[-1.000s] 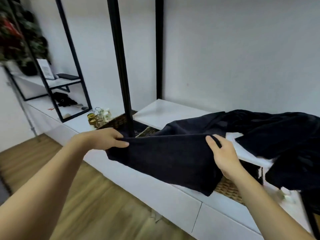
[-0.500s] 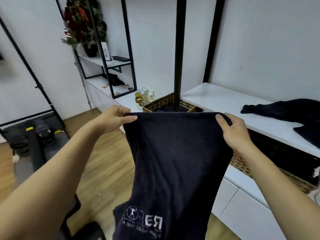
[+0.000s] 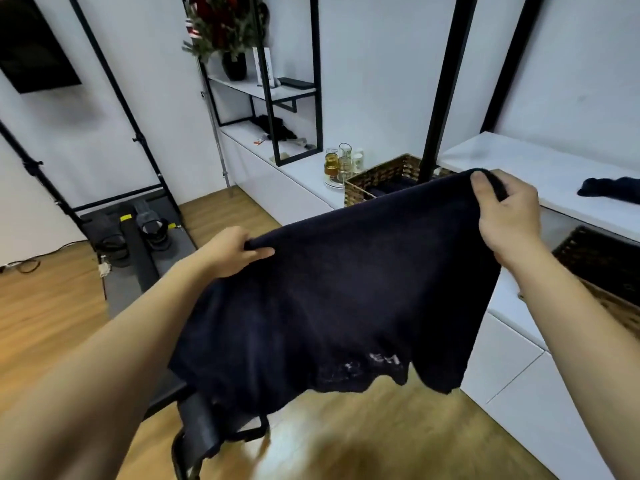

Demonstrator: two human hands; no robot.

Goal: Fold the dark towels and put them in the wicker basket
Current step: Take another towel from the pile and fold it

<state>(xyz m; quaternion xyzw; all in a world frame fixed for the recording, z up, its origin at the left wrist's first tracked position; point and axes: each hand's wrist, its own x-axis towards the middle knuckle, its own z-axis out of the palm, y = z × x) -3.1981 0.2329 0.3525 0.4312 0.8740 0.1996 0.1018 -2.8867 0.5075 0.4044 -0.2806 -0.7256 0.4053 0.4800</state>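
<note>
1. The towel (image 3: 346,299) hangs in the air in front of the person, held up by its top edge; its lower hem is bunched and blurred, with a pale printed mark near the bottom.
2. The left hand (image 3: 232,252) pinches the towel's left top corner between thumb and curled fingers, at the low end of the edge.
3. The right hand (image 3: 509,216) grips the right top corner, thumb over the front and fingers curled round the cloth — this corner sits higher, so the edge slopes up to the right.
4. Step in hand, as I judge it: the towel is spread open for its first fold, not yet folded.
5. The next move calls for bringing the two corners together, or laying the towel flat, while keeping the edge taut so the halves match.
6. Just beyond the towel's top edge stands the basket (image 3: 377,181) on the counter (image 3: 304,181), with dark cloth seemingly already inside.
7. Left of the basket sits a cluster of glasses (image 3: 341,164).
8. Right of the basket, on the raised shelf (image 3: 533,161), lies another dark towel (image 3: 609,190) — only partly in view.
</note>
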